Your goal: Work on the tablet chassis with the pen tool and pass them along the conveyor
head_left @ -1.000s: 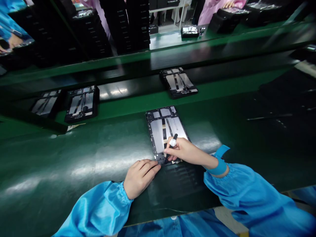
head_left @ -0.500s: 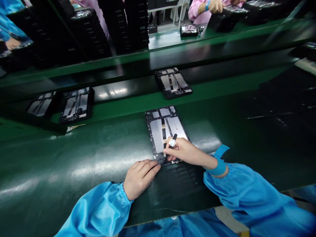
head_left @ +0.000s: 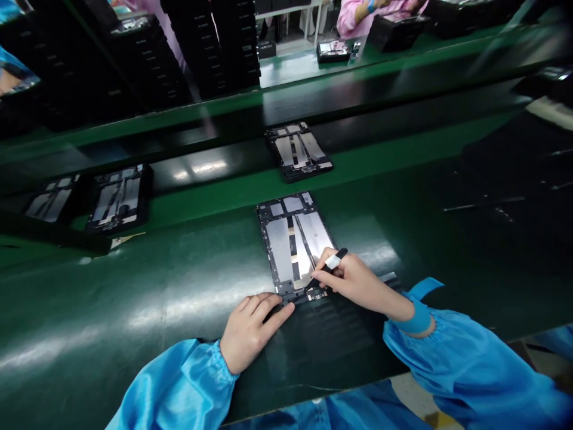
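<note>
An opened tablet frame [head_left: 293, 239] with silver plates and a dark border lies flat on the green work surface [head_left: 134, 298] in front of me. My right hand [head_left: 358, 285] pinches a black pen-like tool [head_left: 332, 263] with a white band, its tip down on the frame's near right corner. My left hand [head_left: 250, 331] rests on the surface with curled fingers, its fingertips pressing the frame's near left corner. Both arms wear blue sleeves, and a blue strap circles my right wrist.
Three more opened tablet frames ride the dark conveyor belt beyond: one [head_left: 298, 150] straight ahead, two [head_left: 117, 198] to the left. Stacks of black trays [head_left: 224, 42] stand behind it. A person in pink [head_left: 371, 12] works at the far bench beside another frame [head_left: 333, 51].
My right hand slid right along the frame's near edge and the tool tilted lower. The frames on the belt drifted left. My left hand stayed put.
</note>
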{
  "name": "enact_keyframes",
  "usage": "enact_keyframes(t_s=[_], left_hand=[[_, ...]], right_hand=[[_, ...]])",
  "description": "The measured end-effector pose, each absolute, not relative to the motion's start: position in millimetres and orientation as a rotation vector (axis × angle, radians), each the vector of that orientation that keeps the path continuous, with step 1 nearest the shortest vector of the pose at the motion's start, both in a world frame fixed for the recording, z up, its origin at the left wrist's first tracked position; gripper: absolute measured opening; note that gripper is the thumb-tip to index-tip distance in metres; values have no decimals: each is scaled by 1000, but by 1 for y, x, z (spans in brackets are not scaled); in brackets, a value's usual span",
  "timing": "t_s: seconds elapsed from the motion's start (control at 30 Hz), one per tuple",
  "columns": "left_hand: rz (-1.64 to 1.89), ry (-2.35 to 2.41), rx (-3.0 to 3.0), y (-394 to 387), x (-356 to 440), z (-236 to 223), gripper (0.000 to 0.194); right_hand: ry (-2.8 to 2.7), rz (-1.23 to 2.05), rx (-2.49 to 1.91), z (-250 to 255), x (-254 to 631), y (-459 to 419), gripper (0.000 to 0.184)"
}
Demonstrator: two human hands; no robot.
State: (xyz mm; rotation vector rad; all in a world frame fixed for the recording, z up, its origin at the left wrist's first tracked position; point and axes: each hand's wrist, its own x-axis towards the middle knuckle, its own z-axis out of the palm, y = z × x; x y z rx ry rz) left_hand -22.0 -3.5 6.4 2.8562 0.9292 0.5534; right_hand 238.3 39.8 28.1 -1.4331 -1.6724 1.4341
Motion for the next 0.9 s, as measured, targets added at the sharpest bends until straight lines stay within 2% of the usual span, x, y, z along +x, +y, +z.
enact_keyframes(t_s=[0.17, 0.4, 0.9], left_hand=[[577, 965, 2828, -4, -23, 1, 34], [573, 1008, 2845, -6, -22, -3, 34], [469, 1035, 2920, -7, -20, -3, 42]], right_hand=[[-1777, 1412, -1457, 30, 240, 36, 22], [-1583, 1516, -1357, 20, 239, 36, 22], [-1643, 1453, -1394, 25, 236, 38, 18]])
